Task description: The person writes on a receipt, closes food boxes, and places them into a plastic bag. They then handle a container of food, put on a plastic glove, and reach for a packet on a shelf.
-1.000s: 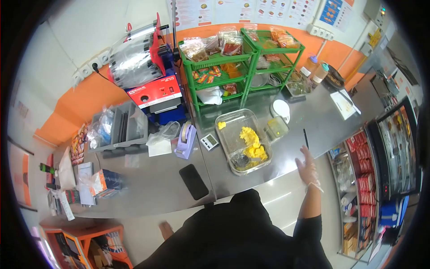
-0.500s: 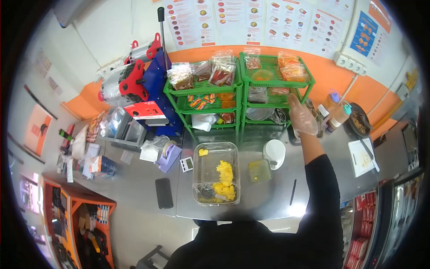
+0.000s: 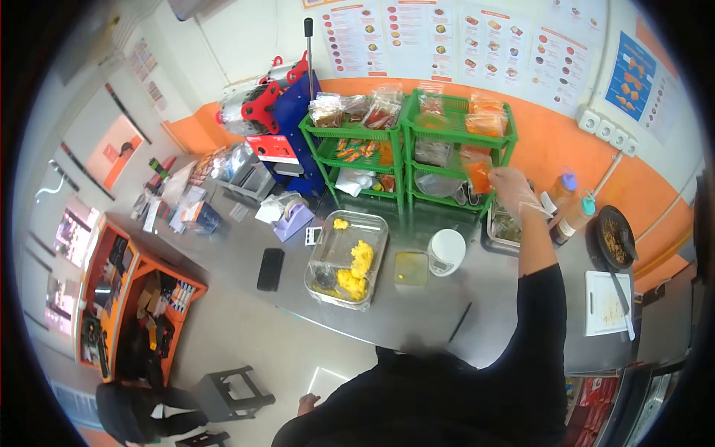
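Firm pinch on the top edge of the orange packet (image 3: 480, 177) probably best, with a straight pull away from the green rack (image 3: 454, 138), clear of the neighbouring bags. Gloved right hand (image 3: 515, 192) closed on it, just in front of the rack's middle shelf. Small clear wrap, bright orange filling, hanging roughly upright. Left hand (image 3: 306, 404) low, well away from the rack; fingers unreadable.

The right hand (image 3: 514, 192) has risen from the counter and now holds an orange packet (image 3: 480, 176)
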